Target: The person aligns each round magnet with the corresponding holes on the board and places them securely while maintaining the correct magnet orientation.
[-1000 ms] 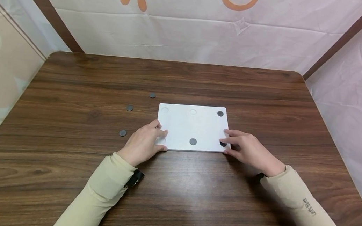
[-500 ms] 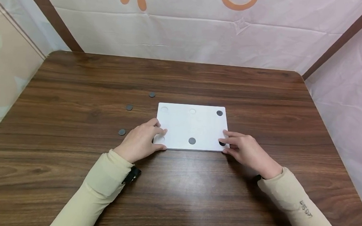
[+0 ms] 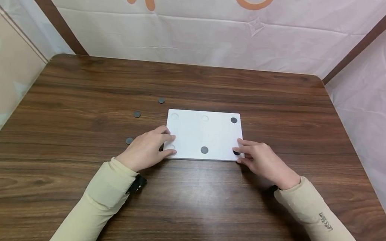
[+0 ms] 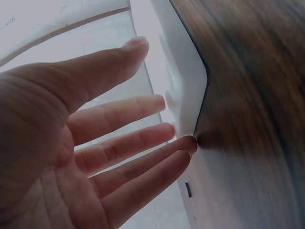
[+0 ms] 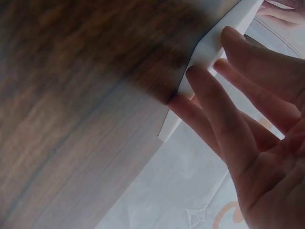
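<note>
A white rectangular board with round recesses lies on the wooden table. Dark grey discs sit in it at the far right, the near middle and the near right, the last partly under fingers. Pale recesses show at the far left, far middle and near left. My left hand is at the board's left edge, fingers extended; in the left wrist view its thumb stands apart from the board. At the near right corner my right hand holds the board between thumb and fingers.
Three loose grey discs lie left of the board: a far one, a middle one and a near one close beside the left hand. Light printed sheets hang behind and beside the brown table.
My left hand has loosened and drawn slightly to the left, its thumb lifting from the near edge. The right hand keeps its place at the board's corner. The discs stay put.
</note>
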{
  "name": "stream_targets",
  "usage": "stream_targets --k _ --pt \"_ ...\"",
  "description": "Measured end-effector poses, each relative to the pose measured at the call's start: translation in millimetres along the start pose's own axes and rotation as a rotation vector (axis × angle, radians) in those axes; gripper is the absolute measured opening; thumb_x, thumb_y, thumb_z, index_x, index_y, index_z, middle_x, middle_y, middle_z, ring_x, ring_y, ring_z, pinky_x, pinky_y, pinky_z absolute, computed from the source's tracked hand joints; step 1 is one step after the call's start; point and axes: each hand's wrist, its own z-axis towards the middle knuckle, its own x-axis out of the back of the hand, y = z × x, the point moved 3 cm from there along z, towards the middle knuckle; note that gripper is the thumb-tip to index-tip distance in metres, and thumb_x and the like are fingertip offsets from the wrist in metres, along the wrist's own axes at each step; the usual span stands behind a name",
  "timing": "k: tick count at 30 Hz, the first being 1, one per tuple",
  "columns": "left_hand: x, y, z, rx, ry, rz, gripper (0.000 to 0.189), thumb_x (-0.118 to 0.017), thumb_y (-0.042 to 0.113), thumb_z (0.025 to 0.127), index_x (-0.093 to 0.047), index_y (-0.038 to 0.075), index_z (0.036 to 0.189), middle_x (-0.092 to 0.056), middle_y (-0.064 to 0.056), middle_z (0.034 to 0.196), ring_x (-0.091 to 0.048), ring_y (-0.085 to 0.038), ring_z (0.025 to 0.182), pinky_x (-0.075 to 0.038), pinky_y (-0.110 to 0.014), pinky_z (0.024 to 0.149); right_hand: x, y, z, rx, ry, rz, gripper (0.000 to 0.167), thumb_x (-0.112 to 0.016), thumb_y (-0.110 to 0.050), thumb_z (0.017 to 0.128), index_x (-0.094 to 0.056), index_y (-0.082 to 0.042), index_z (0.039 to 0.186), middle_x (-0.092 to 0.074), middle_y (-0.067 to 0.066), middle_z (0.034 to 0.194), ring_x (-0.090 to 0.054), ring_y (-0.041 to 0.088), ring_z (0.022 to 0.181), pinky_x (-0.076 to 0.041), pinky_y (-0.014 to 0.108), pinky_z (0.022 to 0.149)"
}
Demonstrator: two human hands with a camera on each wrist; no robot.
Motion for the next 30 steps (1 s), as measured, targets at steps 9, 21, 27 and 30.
stream_targets --k 9,21,27,30 --pt "5.7 -6.1 -0.7 0.030 0.025 0.049 0.042 -0.069 0.027 0.089 -0.065 0.000 0.122 -0.062 -0.013 0.108 -0.063 -0.022 0.082 -0.052 -0.036 0.065 1 -2 0.3 -0.001 -0.003 -0.009 0.030 -0.074 0.003 0.078 -0.072 0.003 0.108 -0.060 0.030 0.121 -0.071 0.018 0.076 -0.056 0.029 0.066" --pt "24.0 -16.6 -11.4 0.119 -0.018 0.116 0.036 -0.061 0.000 0.084 -0.065 -0.002 0.119 -0.062 -0.018 0.108 -0.065 -0.031 0.083 -0.048 -0.036 0.053 3 -2 1.9 -0.009 -0.024 -0.003 0.031 -0.075 0.003 0.078 -0.071 0.003 0.108 -0.060 0.030 0.121 -0.072 0.021 0.080 -0.056 0.029 0.068" --pt "33.1 -22.8 -15.8 0.176 -0.042 0.134 0.029 -0.072 0.005 0.080 -0.068 -0.001 0.108 -0.062 -0.016 0.098 -0.065 -0.034 0.084 -0.052 -0.046 0.060 3 -1 2.3 -0.004 -0.024 -0.008 0.030 -0.075 0.003 0.078 -0.072 0.004 0.107 -0.060 0.029 0.121 -0.072 0.021 0.080 -0.056 0.028 0.069" --pt "36.5 -26.8 -16.8 0.202 -0.044 0.127 0.026 -0.072 0.005 0.079 -0.068 0.000 0.104 -0.062 -0.016 0.098 -0.064 -0.034 0.084 -0.051 -0.047 0.061 3 -1 2.3 -0.005 -0.023 -0.005 0.030 -0.075 0.003 0.078 -0.072 0.004 0.107 -0.060 0.030 0.121 -0.072 0.021 0.080 -0.056 0.028 0.069"
